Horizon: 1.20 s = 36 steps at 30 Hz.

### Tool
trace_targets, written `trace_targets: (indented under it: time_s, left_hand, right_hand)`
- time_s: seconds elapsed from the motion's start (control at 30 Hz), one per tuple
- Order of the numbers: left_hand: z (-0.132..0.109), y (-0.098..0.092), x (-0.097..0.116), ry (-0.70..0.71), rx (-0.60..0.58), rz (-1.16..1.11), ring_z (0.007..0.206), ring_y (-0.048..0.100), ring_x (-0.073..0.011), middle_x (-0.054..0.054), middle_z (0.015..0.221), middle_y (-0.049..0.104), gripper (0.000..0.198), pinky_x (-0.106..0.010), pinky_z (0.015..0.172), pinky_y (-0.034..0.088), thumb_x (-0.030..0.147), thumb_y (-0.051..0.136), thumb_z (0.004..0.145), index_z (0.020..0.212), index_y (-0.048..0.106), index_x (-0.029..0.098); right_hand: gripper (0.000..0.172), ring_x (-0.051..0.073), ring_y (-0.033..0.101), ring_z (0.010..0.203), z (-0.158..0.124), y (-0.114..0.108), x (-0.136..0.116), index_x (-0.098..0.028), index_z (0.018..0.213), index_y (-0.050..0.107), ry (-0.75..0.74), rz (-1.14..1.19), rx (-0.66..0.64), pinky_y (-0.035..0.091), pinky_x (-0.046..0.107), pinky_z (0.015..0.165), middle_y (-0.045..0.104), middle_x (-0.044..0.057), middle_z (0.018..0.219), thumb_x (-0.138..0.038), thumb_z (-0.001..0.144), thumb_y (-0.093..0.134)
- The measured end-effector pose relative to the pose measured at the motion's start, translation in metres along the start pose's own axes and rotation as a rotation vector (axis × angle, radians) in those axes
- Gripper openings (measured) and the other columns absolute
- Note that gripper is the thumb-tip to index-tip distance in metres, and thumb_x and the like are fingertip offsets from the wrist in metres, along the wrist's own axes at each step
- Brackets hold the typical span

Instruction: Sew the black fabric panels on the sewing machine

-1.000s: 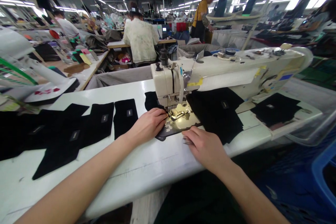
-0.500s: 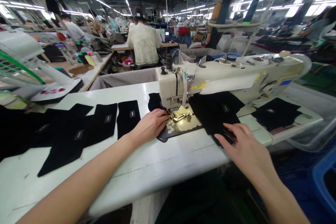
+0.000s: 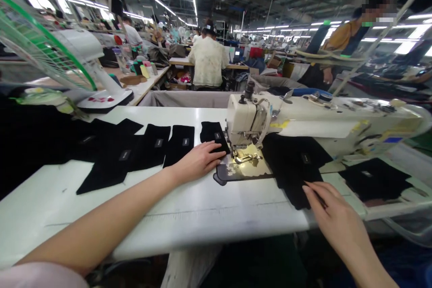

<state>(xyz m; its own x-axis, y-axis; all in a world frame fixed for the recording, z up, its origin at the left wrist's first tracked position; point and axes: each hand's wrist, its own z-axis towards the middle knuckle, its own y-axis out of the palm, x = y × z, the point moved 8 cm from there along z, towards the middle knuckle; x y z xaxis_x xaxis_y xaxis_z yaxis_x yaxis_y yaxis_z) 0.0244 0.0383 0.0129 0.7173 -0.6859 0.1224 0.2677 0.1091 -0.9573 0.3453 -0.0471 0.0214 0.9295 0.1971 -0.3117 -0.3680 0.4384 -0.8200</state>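
Note:
My left hand lies low on the table beside the sewing machine's needle area, fingers stretched out over the near edge of a black fabric piece with a small label. The presser foot and metal plate are just right of its fingertips. Right of the needle, larger black fabric, also labelled, lies partly under the machine arm. At its near right edge, the thumb and forefinger of my right hand pinch together on the fabric; what lies inside the palm is hard to make out.
Several labelled black pieces lie in a row at the left. Another black piece rests at the right. The sewing machine spans the table. A green-rimmed fan stands back left. Other people are further off.
The view has swung left. My right thumb and forefinger have closed together at the fabric's edge. My left fingers have drawn back slightly from the presser foot, showing more of the piece there.

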Motion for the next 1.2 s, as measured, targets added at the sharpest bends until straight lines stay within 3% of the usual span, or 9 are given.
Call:
trace_targets:
  time_s: [0.1, 0.3, 0.43, 0.53, 0.67, 0.8, 0.9, 1.07, 1.2]
  left_hand:
    - [-0.024, -0.009, -0.009, -0.015, -0.005, 0.004, 0.135, 0.047, -0.0302, -0.012, 0.142, 0.054, 0.038, -0.053, 0.11, 0.042, 0.033, 0.043, 0.101, 0.135, 0.06, 0.024]
    - [-0.055, -0.024, -0.015, -0.007, -0.028, -0.009, 0.134, 0.047, -0.0294, -0.013, 0.142, 0.054, 0.037, -0.053, 0.112, 0.04, 0.03, 0.045, 0.101, 0.134, 0.06, 0.023]
    - [-0.048, -0.037, 0.02, -0.075, 0.078, -0.153, 0.119, 0.058, -0.0302, -0.017, 0.126, 0.063, 0.035, -0.05, 0.1, 0.048, 0.026, 0.044, 0.099, 0.123, 0.067, 0.016]
    - [-0.033, -0.032, 0.064, -0.196, 0.015, -0.599, 0.094, 0.066, -0.024, -0.013, 0.101, 0.071, 0.034, -0.038, 0.087, 0.053, 0.035, 0.046, 0.098, 0.107, 0.072, 0.014]
    - [-0.01, 0.002, 0.126, -0.412, -0.268, -1.507, 0.084, 0.067, -0.0198, -0.009, 0.094, 0.071, 0.04, -0.031, 0.075, 0.055, 0.051, 0.057, 0.091, 0.108, 0.067, 0.015]
    - [0.017, 0.03, 0.137, -0.633, -0.197, -1.886, 0.067, 0.064, -0.0143, -0.003, 0.074, 0.065, 0.029, -0.027, 0.068, 0.053, 0.042, 0.068, 0.086, 0.084, 0.058, 0.015]
    - [0.03, 0.047, 0.131, -0.766, -0.1, -1.949, 0.061, 0.06, -0.0115, -0.001, 0.073, 0.064, 0.011, -0.021, 0.06, 0.049, 0.018, 0.067, 0.081, 0.084, 0.057, 0.015]
    - [0.032, 0.056, 0.136, -0.876, -0.1, -2.03, 0.072, 0.066, -0.0142, -0.008, 0.088, 0.07, 0.015, -0.023, 0.068, 0.053, 0.007, 0.054, 0.085, 0.097, 0.062, 0.013]
    - [0.035, 0.063, 0.144, -0.879, -0.096, -2.098, 0.079, 0.069, -0.0149, -0.008, 0.092, 0.071, 0.02, -0.026, 0.078, 0.055, 0.004, 0.051, 0.085, 0.098, 0.062, 0.014]
  right_hand:
    - [0.039, 0.024, 0.069, 0.091, 0.0, -0.01, -0.002, -0.019, 0.101, 0.066, -0.031, 0.026, 0.121, 0.054, 0.035, 0.079, 0.071, 0.01, 0.105, -0.05, 0.098, 0.042]
    - [0.038, 0.021, 0.065, 0.067, 0.008, -0.028, -0.014, -0.019, 0.098, 0.07, -0.008, -0.005, 0.3, 0.053, 0.034, 0.068, 0.072, 0.007, 0.087, -0.049, 0.096, 0.048]
    - [0.023, 0.026, 0.066, 0.087, 0.017, -0.051, -0.037, -0.016, 0.092, 0.07, -0.115, 0.036, 0.504, 0.053, 0.038, 0.079, 0.068, 0.012, 0.1, -0.037, 0.093, 0.061]
    - [0.012, 0.023, 0.065, 0.082, 0.018, -0.061, -0.059, -0.014, 0.094, 0.07, -0.212, -0.01, 0.582, 0.052, 0.035, 0.073, 0.066, 0.011, 0.093, -0.025, 0.091, 0.066]
    - [0.014, 0.017, 0.066, 0.08, 0.006, -0.038, -0.102, -0.016, 0.107, 0.068, -0.48, 0.044, 0.311, 0.051, 0.026, 0.067, 0.068, 0.008, 0.098, -0.018, 0.094, 0.062]
    - [0.021, 0.019, 0.068, 0.084, -0.015, -0.009, -0.128, -0.015, 0.112, 0.066, -0.597, 0.138, 0.028, 0.053, 0.028, 0.068, 0.069, 0.009, 0.1, -0.018, 0.1, 0.049]
    - [0.016, 0.018, 0.068, 0.084, -0.015, -0.009, -0.115, -0.017, 0.107, 0.066, -0.455, 0.259, 0.028, 0.054, 0.027, 0.068, 0.068, 0.009, 0.1, -0.026, 0.099, 0.055]
    - [0.037, 0.025, 0.067, 0.092, 0.002, -0.018, -0.039, -0.02, 0.113, 0.065, 0.094, 0.17, 0.144, 0.053, 0.033, 0.071, 0.066, 0.012, 0.115, -0.05, 0.091, 0.061]
    - [0.05, 0.023, 0.064, 0.072, 0.011, 0.006, 0.011, -0.017, 0.109, 0.066, 0.443, 0.278, -0.024, 0.05, 0.037, 0.069, 0.068, 0.005, 0.082, -0.059, 0.082, 0.061]
